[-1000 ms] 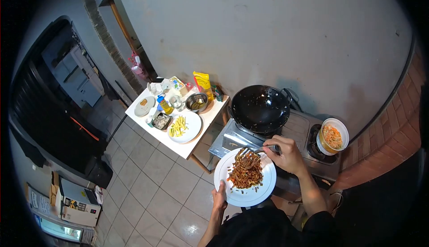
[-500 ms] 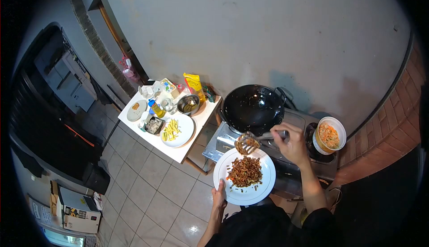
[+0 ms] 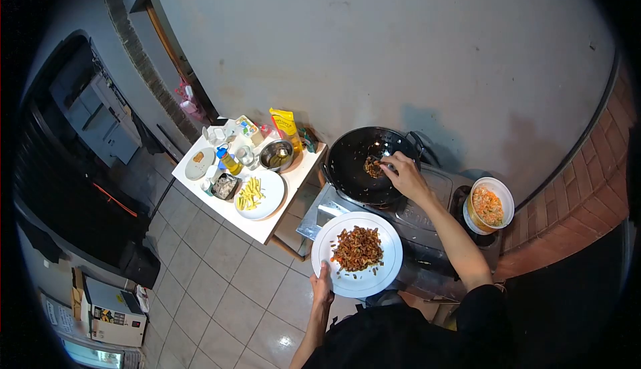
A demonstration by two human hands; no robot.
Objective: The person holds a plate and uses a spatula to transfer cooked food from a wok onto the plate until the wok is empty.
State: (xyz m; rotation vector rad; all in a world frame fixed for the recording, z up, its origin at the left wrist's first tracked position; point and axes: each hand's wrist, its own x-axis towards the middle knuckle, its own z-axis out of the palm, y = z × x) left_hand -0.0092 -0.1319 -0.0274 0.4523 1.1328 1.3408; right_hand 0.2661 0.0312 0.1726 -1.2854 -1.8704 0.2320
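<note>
My left hand [image 3: 322, 286] grips the near-left rim of a white plate [image 3: 392, 262], thumb on top. A heap of brown fried pieces [image 3: 358, 247] with small orange bits lies in the plate's middle. Over the black wok [image 3: 346, 180], my right hand [image 3: 403, 172] is closed around the handle of a slotted spoon [image 3: 374, 166]. The spoon's head is low inside the wok with brown pieces at it; my fingers cover most of the handle. Small scraps stick to the wok's inner wall.
Right of the wok, a bowl of rice with orange shreds [image 3: 489, 206] sits on the stove [image 3: 427, 219]. On the left, a white table [image 3: 267, 233] carries a plate of yellow strips [image 3: 251, 195], a steel bowl [image 3: 276, 155], an oil bottle [image 3: 230, 162] and a yellow packet [image 3: 286, 125].
My right hand has moved the slotted spoon from above the plate's far edge forward into the wok. The plate has shifted slightly left and away from me, still in my left hand.
</note>
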